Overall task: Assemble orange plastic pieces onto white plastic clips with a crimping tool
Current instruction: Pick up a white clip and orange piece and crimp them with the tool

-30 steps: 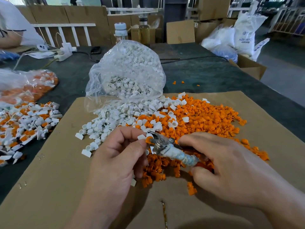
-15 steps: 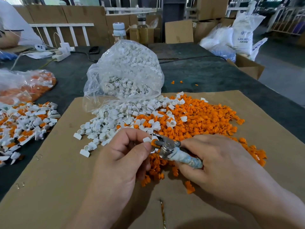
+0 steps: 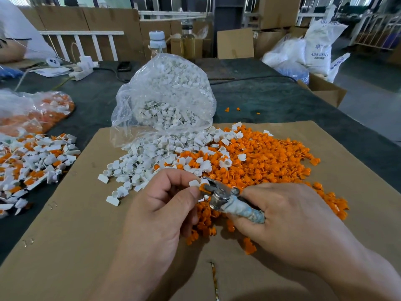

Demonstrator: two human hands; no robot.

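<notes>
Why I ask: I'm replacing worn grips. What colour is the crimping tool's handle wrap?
Pale blue-grey, smudged white; the handle wrap shows best in the head view.

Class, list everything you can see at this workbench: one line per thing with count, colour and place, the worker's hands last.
table: one, dark, under everything
cardboard sheet: one, brown, on the table
white clips: many, white, spilled on the cardboard's left
plastic bag: one, clear, behind them, holding more
orange pieces: many, orange, heaped right of them
mixed pile: many, white and orange, table's left
second bag: one, clear, orange contents, far left
bottles: two, one amber, far edge
power strip: one, white, far left
crimping tool: one, metal, over the orange heap
left hand: pinches one clip at the tool's tip
right hand: grips the crimping tool
</notes>
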